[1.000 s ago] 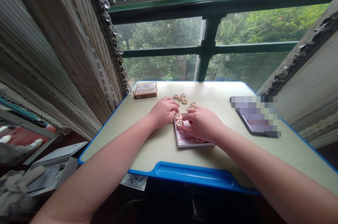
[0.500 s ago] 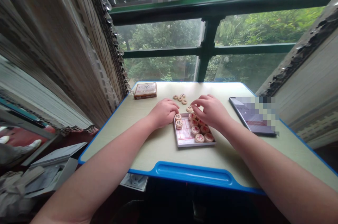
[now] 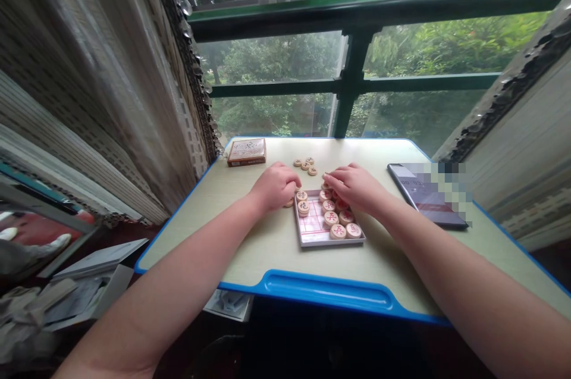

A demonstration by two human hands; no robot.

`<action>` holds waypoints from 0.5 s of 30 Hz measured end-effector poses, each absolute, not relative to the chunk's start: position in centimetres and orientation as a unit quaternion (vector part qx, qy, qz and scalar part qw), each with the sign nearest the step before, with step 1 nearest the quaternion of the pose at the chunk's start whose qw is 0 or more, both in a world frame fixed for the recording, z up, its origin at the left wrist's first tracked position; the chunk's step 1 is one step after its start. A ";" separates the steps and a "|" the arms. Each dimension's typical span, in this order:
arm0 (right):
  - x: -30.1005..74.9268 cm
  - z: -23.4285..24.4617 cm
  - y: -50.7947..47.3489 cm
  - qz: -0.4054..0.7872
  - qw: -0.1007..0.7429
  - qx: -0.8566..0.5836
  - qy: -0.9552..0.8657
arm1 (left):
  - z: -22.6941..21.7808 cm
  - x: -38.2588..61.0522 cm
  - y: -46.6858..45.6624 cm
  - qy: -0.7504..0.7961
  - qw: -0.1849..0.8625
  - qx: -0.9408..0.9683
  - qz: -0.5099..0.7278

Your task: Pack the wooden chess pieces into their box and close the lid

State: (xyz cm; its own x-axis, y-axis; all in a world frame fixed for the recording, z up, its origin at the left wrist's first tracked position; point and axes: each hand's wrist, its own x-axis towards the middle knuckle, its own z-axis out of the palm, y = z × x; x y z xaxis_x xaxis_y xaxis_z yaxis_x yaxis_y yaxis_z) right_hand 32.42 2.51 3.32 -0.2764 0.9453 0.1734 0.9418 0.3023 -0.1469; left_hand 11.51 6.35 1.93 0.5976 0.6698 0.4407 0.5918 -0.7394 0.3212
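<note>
My left hand [image 3: 275,187] is closed at the upper left corner of a shallow white box [image 3: 314,237], fingertips on a wooden Chinese chess piece that they partly hide. Another piece [image 3: 289,203] shows on the table below that hand. At the box's far edge my right hand [image 3: 355,187] is closed, finger and thumb on a Chinese chess piece [image 3: 325,185] that is mostly covered. Inside the box, black-marked pieces [image 3: 303,207] sit on the left and several red-marked pieces [image 3: 338,231] on the right; my right hand hides some of these.
Several loose pieces [image 3: 306,165] lie on the table [image 3: 250,242] beyond the box. A brown lidded box [image 3: 247,152] rests at the far left, and a phone or tablet [image 3: 423,200] on the right. The table has a blue front tray [image 3: 328,293]. Curtains hang at both sides before the window.
My right hand has moved slightly left onto the piece beyond the box. A piece has come into view below my left hand, whose fingers have shifted slightly.
</note>
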 end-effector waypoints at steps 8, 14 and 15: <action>30.8 3.3 2.9 0.073 0.138 -0.715 -0.682 | 1.9 11.5 6.5 0.360 0.053 0.891 0.271; 30.7 3.5 3.1 0.110 0.118 -0.744 -0.648 | 1.8 11.5 6.6 0.370 0.050 0.890 0.261; 30.8 3.6 3.1 0.109 0.119 -0.747 -0.646 | 1.8 11.5 6.5 0.371 0.050 0.890 0.260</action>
State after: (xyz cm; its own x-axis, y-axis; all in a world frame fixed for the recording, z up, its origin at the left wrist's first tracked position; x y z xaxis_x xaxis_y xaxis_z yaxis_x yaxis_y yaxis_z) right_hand 30.85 3.13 3.59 0.1428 0.9897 -0.0097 0.9380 -0.1384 -0.3177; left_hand 11.52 6.55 1.79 0.5896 0.6860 0.4264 0.6343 -0.7200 0.2813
